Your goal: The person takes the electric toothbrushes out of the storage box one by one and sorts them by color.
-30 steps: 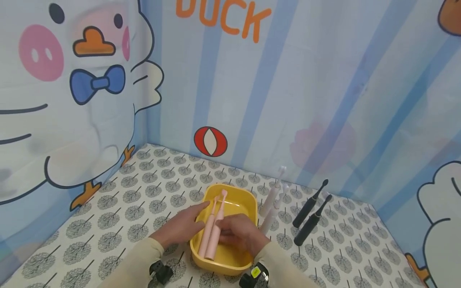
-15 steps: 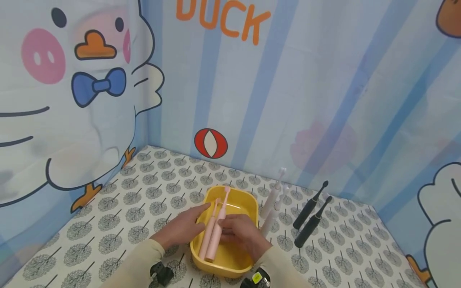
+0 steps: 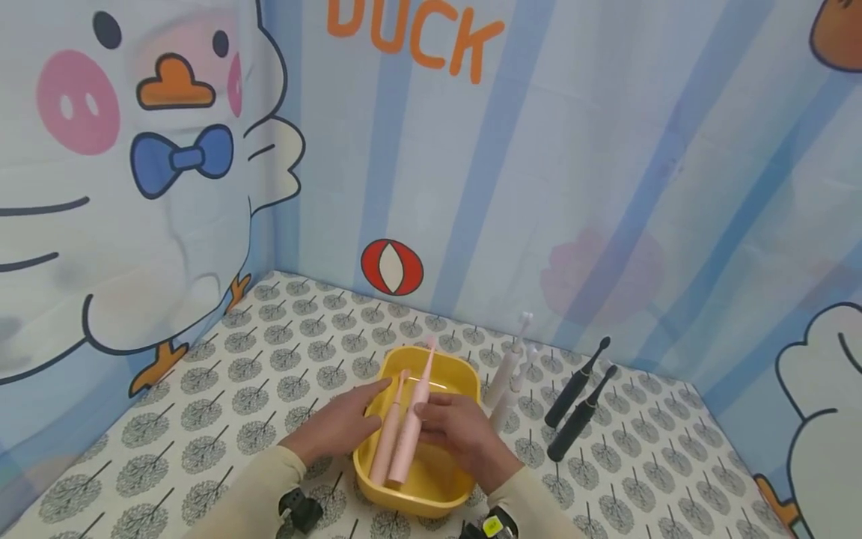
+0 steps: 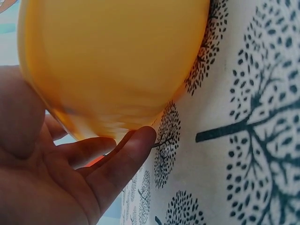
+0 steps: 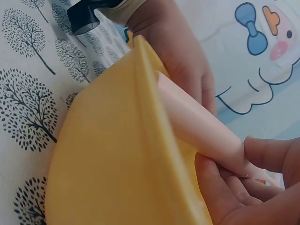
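Observation:
A yellow plastic bin (image 3: 404,500) sits before me on the patterned cloth. My left hand (image 3: 340,423) grips its left side, thumb over the rim and fingers against the outer wall, as the left wrist view shows of the bin (image 4: 112,61). With thumb and fingers, my right hand (image 3: 465,430) pinches a pink electric toothbrush (image 3: 408,445) by its handle, slanted over the bin with its brush head overlapping the far rim. Beside it on the left, a second pink electric toothbrush (image 3: 387,445) lies inside the bin. In the right wrist view the held pink handle (image 5: 197,124) rises past the rim.
Right of the bin lie two white electric toothbrushes (image 3: 503,374), side by side. Farther right are two black electric toothbrushes (image 3: 572,434). A duck-print curtain (image 3: 431,165) stands behind the tree-patterned cloth (image 3: 209,404).
The toothbrush in my right hand has shifted up and right, away from the other pink one, and its brush head now reaches the far rim. My left hand stays put.

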A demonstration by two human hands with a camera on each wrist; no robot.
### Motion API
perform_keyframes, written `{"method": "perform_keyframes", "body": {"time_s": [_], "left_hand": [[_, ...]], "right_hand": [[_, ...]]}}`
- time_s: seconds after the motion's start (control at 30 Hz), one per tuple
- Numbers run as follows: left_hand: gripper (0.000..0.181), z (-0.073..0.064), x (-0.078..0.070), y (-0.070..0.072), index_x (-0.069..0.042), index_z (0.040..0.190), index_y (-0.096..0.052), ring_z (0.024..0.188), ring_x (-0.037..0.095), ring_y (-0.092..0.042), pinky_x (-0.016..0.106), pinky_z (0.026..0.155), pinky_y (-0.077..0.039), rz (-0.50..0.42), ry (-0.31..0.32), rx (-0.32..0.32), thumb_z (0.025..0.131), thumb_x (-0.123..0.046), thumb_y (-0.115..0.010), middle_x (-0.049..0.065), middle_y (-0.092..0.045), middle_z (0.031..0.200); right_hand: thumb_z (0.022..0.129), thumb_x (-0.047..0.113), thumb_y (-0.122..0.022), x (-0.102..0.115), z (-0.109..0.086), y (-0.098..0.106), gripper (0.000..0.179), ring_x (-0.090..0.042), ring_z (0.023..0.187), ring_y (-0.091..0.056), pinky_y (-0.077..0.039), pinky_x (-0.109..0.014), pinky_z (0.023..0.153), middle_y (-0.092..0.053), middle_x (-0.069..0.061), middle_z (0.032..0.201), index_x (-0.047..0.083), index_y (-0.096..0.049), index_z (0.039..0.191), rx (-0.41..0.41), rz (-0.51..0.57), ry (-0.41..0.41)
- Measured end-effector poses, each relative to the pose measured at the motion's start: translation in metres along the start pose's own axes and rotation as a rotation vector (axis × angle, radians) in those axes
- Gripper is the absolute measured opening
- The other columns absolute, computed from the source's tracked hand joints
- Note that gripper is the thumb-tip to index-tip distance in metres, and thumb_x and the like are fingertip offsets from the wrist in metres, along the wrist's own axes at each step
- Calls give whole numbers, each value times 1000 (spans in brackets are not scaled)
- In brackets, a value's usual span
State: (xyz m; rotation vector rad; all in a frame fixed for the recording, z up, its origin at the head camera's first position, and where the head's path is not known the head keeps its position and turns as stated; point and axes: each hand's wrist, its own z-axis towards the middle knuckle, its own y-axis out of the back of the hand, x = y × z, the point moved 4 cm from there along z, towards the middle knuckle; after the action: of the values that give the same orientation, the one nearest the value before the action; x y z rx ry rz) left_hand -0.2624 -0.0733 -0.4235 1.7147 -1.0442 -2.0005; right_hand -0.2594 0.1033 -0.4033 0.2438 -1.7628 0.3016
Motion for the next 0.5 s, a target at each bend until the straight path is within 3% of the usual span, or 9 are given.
{"method": "perform_keyframes", "body": {"time_s": [0.37, 0.5], "left_hand": [[59, 0, -1, 1, -15, 145, -31, 122, 21, -41, 42, 100, -34, -15, 9, -13, 88, -16, -49, 6, -38, 141], [59, 0, 0, 0, -16, 145, -31, 119, 20, -43, 41, 96, -37, -16, 11, -7, 89, -16, -49, 6, -38, 142]], "right_hand": [[89, 12, -59, 16, -16, 8, 51, -38, 106, -54, -49, -37, 84, -54, -26, 119, -12, -42, 130, 22, 29, 66], [90, 12, -58, 22, -23, 10, 52, -35, 106, -55, -48, -38, 86, -54, -24, 118, -12, -41, 132, 16, 40, 95]]}}
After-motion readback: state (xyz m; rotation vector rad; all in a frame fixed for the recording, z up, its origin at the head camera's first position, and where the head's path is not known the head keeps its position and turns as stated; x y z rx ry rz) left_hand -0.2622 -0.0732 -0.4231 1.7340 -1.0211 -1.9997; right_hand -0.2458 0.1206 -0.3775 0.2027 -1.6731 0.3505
